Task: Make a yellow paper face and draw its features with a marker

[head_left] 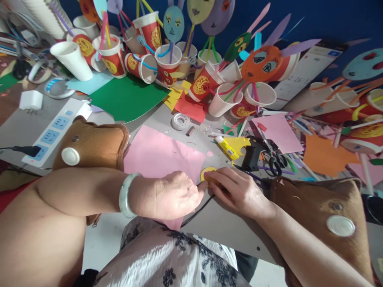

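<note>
My left hand (167, 195), with a pale green bangle (127, 195) on its wrist, is closed, its fingers curled under. Its fingertips reach toward a small yellow round piece (207, 172) with a paler middle; what they hold, if anything, is hidden. My right hand (241, 191) rests on the table with its fingers pressed together over this piece, covering part of it. The hands almost meet there. Pink paper (161, 153) lies partly under my left hand. Just beyond my right hand are a yellow glue stick (226, 148) and a black glue gun (253, 153).
Paper cups (113, 56) with paper-face figures crowd the back. Brown cushions (98, 145) flank the hands. A power strip (56, 131) stands left, near green paper (128, 97). Scissors (275, 157), a tape roll (180, 121) and paper scraps are scattered about. A black cable (199, 211) crosses the front.
</note>
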The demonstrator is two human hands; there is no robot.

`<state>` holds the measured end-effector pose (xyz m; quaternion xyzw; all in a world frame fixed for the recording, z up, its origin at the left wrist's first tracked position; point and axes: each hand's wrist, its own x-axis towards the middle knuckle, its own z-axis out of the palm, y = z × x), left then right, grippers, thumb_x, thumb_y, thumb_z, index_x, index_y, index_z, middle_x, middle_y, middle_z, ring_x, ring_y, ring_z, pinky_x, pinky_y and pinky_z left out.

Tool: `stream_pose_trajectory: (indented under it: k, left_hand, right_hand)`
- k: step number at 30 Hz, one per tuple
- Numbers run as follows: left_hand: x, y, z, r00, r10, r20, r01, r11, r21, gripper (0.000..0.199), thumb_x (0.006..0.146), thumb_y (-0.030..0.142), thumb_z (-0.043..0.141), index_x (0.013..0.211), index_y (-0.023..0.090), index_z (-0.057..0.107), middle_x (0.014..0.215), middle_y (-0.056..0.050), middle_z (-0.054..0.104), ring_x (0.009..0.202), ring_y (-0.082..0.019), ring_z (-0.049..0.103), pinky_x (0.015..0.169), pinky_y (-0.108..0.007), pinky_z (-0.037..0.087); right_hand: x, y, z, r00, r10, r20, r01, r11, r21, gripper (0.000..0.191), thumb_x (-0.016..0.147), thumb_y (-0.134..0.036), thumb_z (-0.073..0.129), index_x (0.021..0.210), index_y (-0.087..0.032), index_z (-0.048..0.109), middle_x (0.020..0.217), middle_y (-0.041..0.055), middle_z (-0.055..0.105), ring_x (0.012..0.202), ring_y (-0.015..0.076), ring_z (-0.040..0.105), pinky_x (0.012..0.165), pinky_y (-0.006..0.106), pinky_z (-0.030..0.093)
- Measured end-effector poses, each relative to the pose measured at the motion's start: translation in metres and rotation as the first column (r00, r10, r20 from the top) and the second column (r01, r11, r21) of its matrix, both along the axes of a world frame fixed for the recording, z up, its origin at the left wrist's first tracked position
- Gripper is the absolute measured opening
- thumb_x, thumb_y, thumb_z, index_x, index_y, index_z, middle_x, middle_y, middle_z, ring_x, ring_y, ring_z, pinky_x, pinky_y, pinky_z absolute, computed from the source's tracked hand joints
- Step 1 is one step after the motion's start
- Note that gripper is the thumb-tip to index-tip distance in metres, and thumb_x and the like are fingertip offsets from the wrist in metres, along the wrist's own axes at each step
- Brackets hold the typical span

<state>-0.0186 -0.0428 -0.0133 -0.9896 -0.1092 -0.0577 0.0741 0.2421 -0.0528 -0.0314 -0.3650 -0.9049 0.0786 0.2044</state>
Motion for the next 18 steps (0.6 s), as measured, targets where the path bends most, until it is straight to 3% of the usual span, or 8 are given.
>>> stream_pose_trajectory:
  k: [4,8,14,18]
  left_hand:
    - [-0.001,0.001,0.002,1.000,0.006,-0.010,-0.006,1.000,0.026,0.048,0.098,0.015,0.044,0.141,-0.003,0.052,0.064,0.001,0.051,0.060,-0.016,0.051,0.060,-0.034,0.033]
    - [-0.002,0.005,0.008,0.998,-0.041,-0.041,0.041,0.999,0.013,0.052,0.095,0.011,0.046,0.144,-0.006,0.050,0.069,-0.001,0.057,0.064,-0.016,0.055,0.058,-0.033,0.035]
    - [-0.004,0.012,0.025,0.989,-0.091,-0.114,0.087,0.996,-0.034,0.048,0.096,0.005,0.039,0.141,-0.003,0.054,0.076,-0.004,0.066,0.068,-0.016,0.060,0.060,-0.030,0.038]
    - [-0.001,0.017,0.040,0.971,-0.118,-0.209,0.087,0.985,-0.151,0.052,0.096,0.010,0.041,0.145,-0.004,0.052,0.087,-0.009,0.072,0.077,-0.019,0.067,0.061,-0.032,0.044]
  right_hand:
    - [0.002,0.002,0.003,0.978,-0.182,-0.098,0.185,0.982,0.029,0.012,0.099,-0.019,0.063,0.110,-0.021,0.066,0.089,0.0058,0.074,0.077,0.0176,0.071,0.071,0.029,0.056]
    - [0.002,0.014,0.010,0.932,-0.352,-0.086,0.347,0.935,-0.070,0.012,0.100,-0.026,0.060,0.104,-0.022,0.071,0.082,0.0050,0.074,0.068,0.0171,0.069,0.063,0.028,0.053]
    - [-0.007,0.048,0.015,0.880,-0.459,0.123,0.475,0.845,-0.247,0.018,0.094,-0.034,0.062,0.092,-0.022,0.075,0.075,0.0039,0.075,0.061,0.0179,0.064,0.059,0.029,0.045]
    - [-0.013,0.061,0.015,0.847,-0.482,0.227,0.532,0.775,-0.341,0.016,0.091,-0.031,0.063,0.091,-0.022,0.076,0.081,0.0037,0.079,0.062,0.0173,0.064,0.059,0.028,0.042]
